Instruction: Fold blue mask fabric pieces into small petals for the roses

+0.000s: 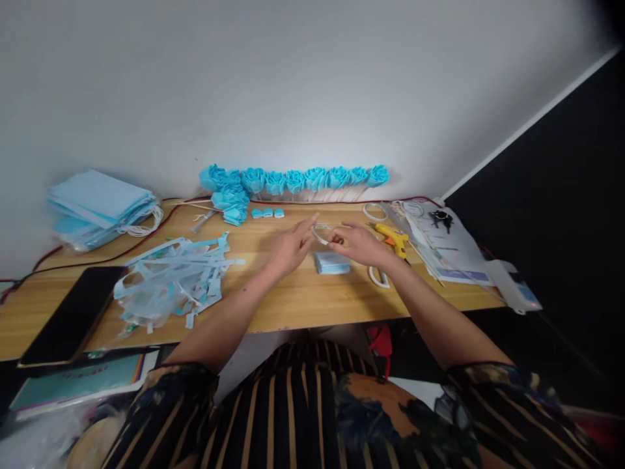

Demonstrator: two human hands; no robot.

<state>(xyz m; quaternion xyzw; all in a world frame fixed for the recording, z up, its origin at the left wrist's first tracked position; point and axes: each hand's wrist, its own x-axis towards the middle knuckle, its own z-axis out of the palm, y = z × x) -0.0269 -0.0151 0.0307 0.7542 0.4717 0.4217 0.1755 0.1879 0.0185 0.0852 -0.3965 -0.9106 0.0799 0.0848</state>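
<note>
Above the middle of the table, my right hand (359,242) pinches a thin, pale loop (319,234) between thumb and fingers; whether it is cord, wire or tape I cannot make out. Beside the loop's left side is my left hand (291,249), its index finger stretched out and its other fingers partly bent, with no held thing visible in it. Just below the hands lies a small stack of pale blue fabric pieces (333,263). A yellow glue gun (393,238) rests right of my right hand, and a white scissors handle (378,278) shows near that wrist.
Blue fabric flowers (294,180) line the wall, with small blue rolls (267,213) in front. Cut strips (180,277), a phone (73,314) and stacked face masks (100,202) are at left. At right are a white ring (375,211), papers (456,244), keys (441,219) and a white device (513,286).
</note>
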